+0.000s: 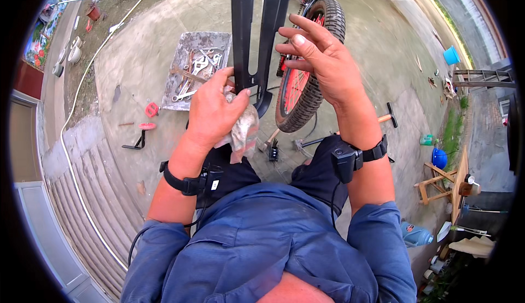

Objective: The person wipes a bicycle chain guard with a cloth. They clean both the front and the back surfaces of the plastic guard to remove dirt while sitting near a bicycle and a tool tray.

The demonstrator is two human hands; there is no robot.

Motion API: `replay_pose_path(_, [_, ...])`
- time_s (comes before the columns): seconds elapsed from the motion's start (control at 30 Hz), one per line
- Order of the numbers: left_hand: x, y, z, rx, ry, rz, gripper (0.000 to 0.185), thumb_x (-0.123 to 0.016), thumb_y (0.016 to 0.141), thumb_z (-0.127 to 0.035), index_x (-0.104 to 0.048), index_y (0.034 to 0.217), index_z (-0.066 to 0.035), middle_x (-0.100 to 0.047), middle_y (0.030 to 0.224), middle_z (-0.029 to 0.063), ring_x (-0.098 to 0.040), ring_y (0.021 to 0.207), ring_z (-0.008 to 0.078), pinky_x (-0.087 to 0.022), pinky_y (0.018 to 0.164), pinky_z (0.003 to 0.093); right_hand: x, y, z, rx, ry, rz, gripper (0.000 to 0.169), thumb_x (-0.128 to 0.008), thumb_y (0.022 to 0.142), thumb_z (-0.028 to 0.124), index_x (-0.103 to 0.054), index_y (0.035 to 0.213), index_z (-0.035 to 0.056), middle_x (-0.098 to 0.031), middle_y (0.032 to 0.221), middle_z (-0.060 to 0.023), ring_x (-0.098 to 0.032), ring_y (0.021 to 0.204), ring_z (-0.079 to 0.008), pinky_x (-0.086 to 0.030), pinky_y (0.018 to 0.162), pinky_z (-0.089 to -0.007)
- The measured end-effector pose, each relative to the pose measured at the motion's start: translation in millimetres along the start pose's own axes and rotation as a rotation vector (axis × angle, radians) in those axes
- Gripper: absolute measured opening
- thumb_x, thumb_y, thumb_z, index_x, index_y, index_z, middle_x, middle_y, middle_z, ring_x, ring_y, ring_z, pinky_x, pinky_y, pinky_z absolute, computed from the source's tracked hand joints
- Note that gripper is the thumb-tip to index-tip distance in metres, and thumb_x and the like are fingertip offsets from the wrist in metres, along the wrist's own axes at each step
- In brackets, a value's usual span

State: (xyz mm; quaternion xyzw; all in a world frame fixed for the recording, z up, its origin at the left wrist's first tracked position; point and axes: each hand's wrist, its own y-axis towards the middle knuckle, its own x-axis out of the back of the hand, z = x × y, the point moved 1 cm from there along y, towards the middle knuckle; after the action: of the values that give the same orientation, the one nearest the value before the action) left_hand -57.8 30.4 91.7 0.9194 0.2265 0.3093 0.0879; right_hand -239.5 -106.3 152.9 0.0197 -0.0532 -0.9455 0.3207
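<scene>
A long black slotted bar or bracket (242, 24) stands upright before me; I cannot tell exactly what part it is. My left hand (218, 106) grips its lower left edge and also holds a dirty, crumpled cloth (245, 128) against it. To the right of the bar my right hand (320, 59) is raised, fingers apart and slightly curled, with nothing visible in it. Behind that hand is a bicycle wheel with a thick knobby tyre (305, 112) and red spokes. A worn metal tray (174, 57) of wrenches lies behind my left hand.
On the ground at left lie a red pedal (151, 109) and a black bracket with a red pad (141, 139). A hammer (392, 115) lies at right, with another tool (303, 144) between my knees. A wooden stool (439, 182) and steps (86, 180) flank me.
</scene>
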Motion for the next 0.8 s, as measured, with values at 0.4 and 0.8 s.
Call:
replay_pose_path(0.4, [-59.2,-25.4,-16.4,-0.207,0.259,0.009,0.048,-0.077,0.079,-0.015,-0.060,0.122,-0.002,-0.063,0.105,0.0137,-0.068,0.076,0.0354,-0.056,0.062,0.0421,6.0,-4.4,-18.6,0.095,-0.099,-0.275,0.024,-0.070,0.096,0.012,-0.062,0.115,-0.0003,-0.067,0.097,-0.0040,-0.068,0.081,-0.0109,-0.058,0.069,-0.0243])
replay_pose_path(0.8, [-54.9,-42.0,35.0,0.424,-0.764,0.476,0.060,-0.075,0.091,-0.015,-0.050,0.142,0.005,-0.064,0.130,0.0184,-0.061,0.118,0.0207,-0.050,0.100,0.0369,117.1,-38.3,-22.7,0.083,0.494,0.155,0.050,-0.071,0.093,0.006,-0.054,0.140,0.0053,-0.065,0.135,-0.0122,-0.065,0.122,-0.0288,-0.055,0.100,-0.0467])
